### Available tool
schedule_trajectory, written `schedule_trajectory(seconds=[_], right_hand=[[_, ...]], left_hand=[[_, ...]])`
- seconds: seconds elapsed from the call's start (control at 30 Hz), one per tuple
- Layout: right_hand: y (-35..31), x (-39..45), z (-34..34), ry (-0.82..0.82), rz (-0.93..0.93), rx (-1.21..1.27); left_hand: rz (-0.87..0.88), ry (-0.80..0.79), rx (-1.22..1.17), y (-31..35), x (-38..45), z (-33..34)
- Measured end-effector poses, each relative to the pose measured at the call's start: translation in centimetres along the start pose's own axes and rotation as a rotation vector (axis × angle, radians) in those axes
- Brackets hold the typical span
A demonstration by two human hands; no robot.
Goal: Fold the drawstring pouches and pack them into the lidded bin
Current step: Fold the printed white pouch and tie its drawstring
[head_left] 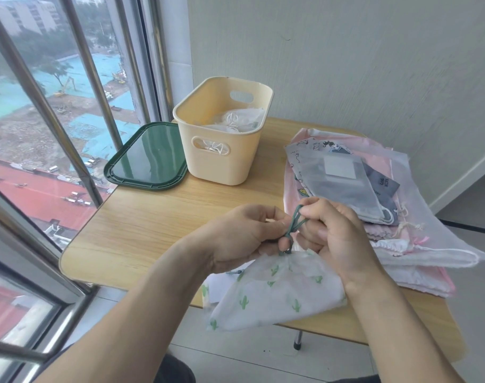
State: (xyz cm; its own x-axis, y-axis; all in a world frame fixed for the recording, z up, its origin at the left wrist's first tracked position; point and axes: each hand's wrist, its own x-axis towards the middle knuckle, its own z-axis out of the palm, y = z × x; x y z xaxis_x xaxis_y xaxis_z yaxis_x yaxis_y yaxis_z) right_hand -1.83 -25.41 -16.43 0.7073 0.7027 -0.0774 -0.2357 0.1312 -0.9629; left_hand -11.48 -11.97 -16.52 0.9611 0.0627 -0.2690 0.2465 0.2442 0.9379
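Note:
A white pouch with green cactus print [274,294] hangs over the table's near edge, gathered at its neck. Its green drawstring [295,225] loops up between my hands. My left hand [241,236] pinches the cord near the pouch's neck. My right hand [335,239] pinches the cord's upper loop with curled fingers. At the back of the table stands the cream plastic bin [222,161], open, with white pouches lying inside. Its dark green lid [147,157] lies flat to the bin's left. A stack of unfolded pouches [373,203], pink, white and grey, lies on the right.
The light wooden table [158,219] stands against a window with metal bars on the left and a pale wall behind. The green lid overhangs the table's left edge. A table leg and tiled floor show below the near edge.

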Motion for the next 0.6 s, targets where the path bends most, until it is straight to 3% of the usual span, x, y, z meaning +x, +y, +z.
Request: schedule_trajectory(seconds=[0.13,0.23,0.33,0.47,0.6], right_hand=[[0.5,0.3,0.2,0.009,0.039,-0.12],[0.5,0.3,0.4,-0.001,0.046,-0.077],[0.5,0.4,0.2,-0.011,0.009,-0.066],[0.3,0.2,0.1,-0.063,-0.144,-0.253],[1.0,0.5,0.4,-0.053,-0.142,-0.382]], left_hand=[[0.043,-0.073,0.014,0.1,-0.1,-0.2],[0.077,-0.047,-0.057,0.6,-0.3,0.1],[0.097,0.118,-0.005,0.4,0.0,0.1],[0.157,0.319,0.039,-0.2,0.4,0.1],[0.267,0.489,0.113,-0.5,0.7,0.5]])
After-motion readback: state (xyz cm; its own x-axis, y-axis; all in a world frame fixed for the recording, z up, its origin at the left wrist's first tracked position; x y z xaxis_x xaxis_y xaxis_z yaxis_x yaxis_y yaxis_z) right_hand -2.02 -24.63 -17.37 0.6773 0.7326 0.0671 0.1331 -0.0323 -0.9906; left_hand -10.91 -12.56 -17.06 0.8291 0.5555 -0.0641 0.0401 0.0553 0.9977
